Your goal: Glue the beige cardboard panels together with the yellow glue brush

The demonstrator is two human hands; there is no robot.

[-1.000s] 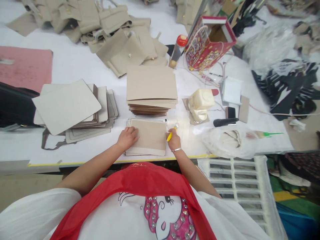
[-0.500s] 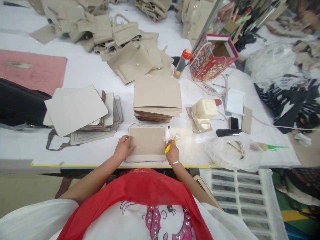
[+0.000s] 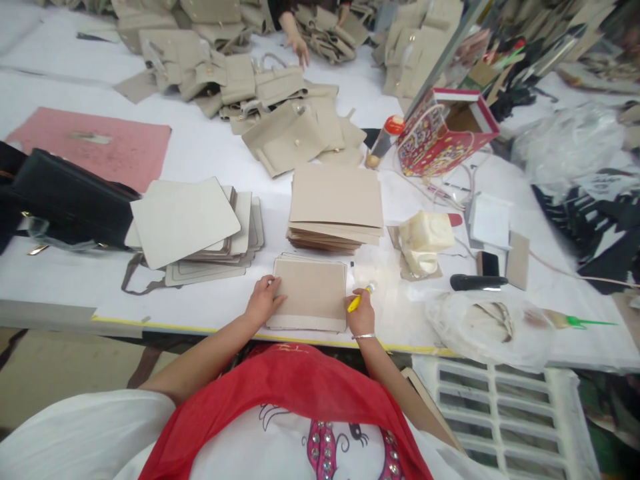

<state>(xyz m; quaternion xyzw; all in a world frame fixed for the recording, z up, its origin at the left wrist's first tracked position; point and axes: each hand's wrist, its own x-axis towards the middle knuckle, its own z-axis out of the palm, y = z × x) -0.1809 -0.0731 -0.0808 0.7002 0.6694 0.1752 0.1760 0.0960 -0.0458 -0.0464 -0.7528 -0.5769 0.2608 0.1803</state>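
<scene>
A beige rectangular panel (image 3: 313,293) lies on a low pile at the table's front edge. At its left edge rests my left hand (image 3: 264,301), fingers apart, the fingertips on the panel. My right hand (image 3: 361,316) touches the right edge and has its fingers closed round a yellow brush (image 3: 357,302), whose tip points up and right. Just behind is a taller stack of beige sheets (image 3: 336,197). Pale rounded boards (image 3: 185,220) are piled unevenly on the left.
A yellowish container (image 3: 426,233), black tool (image 3: 477,282) and plastic bag (image 3: 467,323) are to the right. Farther back stand a red patterned box (image 3: 445,133) and red-capped bottle (image 3: 385,141). A black bag (image 3: 75,200) sits left. Another person's hand (image 3: 297,47) reaches among beige bags.
The view has shifted, so the table's things appear farther right and slightly lower. Another person's hand has come into view at the back. Both my hands remain at the panel's edges.
</scene>
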